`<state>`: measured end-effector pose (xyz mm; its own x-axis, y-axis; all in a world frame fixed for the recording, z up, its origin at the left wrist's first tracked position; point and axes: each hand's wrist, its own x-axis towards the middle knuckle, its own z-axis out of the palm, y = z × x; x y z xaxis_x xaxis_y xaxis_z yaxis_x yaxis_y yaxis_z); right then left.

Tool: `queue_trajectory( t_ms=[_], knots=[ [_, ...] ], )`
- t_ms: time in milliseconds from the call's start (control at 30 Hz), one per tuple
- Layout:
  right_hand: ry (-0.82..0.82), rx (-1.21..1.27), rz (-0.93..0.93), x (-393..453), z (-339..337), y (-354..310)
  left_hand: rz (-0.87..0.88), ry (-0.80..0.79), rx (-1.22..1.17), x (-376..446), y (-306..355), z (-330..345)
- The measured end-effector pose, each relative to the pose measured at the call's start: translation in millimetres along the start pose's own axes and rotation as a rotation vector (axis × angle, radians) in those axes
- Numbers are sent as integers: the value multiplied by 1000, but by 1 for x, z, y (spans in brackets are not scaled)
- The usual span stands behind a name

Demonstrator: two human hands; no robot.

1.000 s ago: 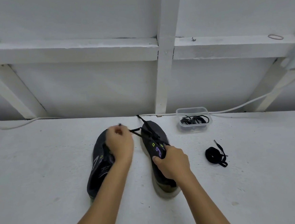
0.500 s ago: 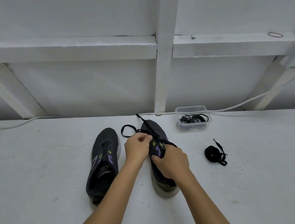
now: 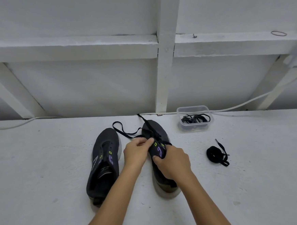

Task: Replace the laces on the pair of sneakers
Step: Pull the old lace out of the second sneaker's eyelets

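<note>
A black lace (image 3: 126, 132) is being worked at the eyelets of the right sneaker (image 3: 156, 131) on the white table (image 3: 42, 174).

The lace is pinched by the curled fingers of the left hand (image 3: 136, 151), while the sneaker's tongue is gripped by the right hand (image 3: 173, 161). The left sneaker (image 3: 103, 162) is set just beside, unlaced. A bundled lace (image 3: 216, 154) is laid to the right; more laces are kept in a clear tub (image 3: 193, 108).

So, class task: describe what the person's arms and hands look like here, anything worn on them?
Both forearms are bare, with no sleeves in view. The left hand and right hand wear no gloves, and no watch, bracelet or ring shows on either wrist or the visible fingers.
</note>
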<state>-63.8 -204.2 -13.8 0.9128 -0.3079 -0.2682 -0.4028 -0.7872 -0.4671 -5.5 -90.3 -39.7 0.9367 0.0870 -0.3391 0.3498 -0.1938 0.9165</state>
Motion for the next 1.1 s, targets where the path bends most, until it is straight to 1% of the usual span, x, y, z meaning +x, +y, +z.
queue_trajectory(
  t_ms=[100, 133, 167, 233, 267, 300, 333, 367, 467, 500, 533, 567, 633, 700, 800, 900, 933, 1000, 1033, 1067, 1100],
  knots=[
    [3, 8, 2, -1, -1, 1, 81, 75, 7, 2, 6, 1],
    [3, 14, 2, -1, -1, 1, 104, 134, 15, 5, 9, -2],
    [1, 22, 2, 0, -1, 1, 121, 235, -10, 9, 11, -7],
    [-3, 34, 7, 1, -1, 1, 116, 471, -165, 17, 17, -20],
    [-4, 34, 8, 1, -1, 0, 101, 552, -251, 18, 19, -26],
    [-6, 29, 9, 2, 0, 0, 84, 574, -310, 19, 19, -29],
    [-6, 23, 8, 2, 1, 0, 61, 530, -323, 18, 18, -29],
    [-5, 19, 8, 2, 1, 0, 34, 428, -288, 17, 15, -28],
    [3, 10, 3, 2, 1, 1, -47, 13, -52, 7, 4, -16],
    [7, 4, 0, 2, 1, 1, -41, -53, -13, 5, 0, -12],
    [11, -1, -5, 2, 1, 1, -19, -68, -7, 3, -1, -8],
    [14, -3, -7, 2, 1, 0, 17, -47, 2, 3, -2, -6],
    [17, 0, -5, 0, 1, 0, 123, 0, 112, 3, 1, -5],
    [18, 5, -8, -1, 0, 1, 188, -11, 209, 4, 5, -8],
    [-7, 23, -19, -2, -1, 0, 177, -53, 217, 6, 6, -12],
    [-97, 93, 22, 2, -8, 3, 175, -98, 237, 7, 3, -15],
    [-101, 114, 36, 5, -13, 4, 176, -113, 247, 8, 3, -16],
    [-19, 133, 26, 16, -23, 11, 170, -135, 274, 10, 4, -17],
    [34, 148, -9, 22, -27, 14, 165, -137, 287, 10, 5, -17],
    [55, 167, -59, 29, -30, 16, 161, -134, 299, 11, 6, -16],
    [30, 188, -111, 35, -31, 16, 158, -128, 304, 11, 7, -16]
  ],
)
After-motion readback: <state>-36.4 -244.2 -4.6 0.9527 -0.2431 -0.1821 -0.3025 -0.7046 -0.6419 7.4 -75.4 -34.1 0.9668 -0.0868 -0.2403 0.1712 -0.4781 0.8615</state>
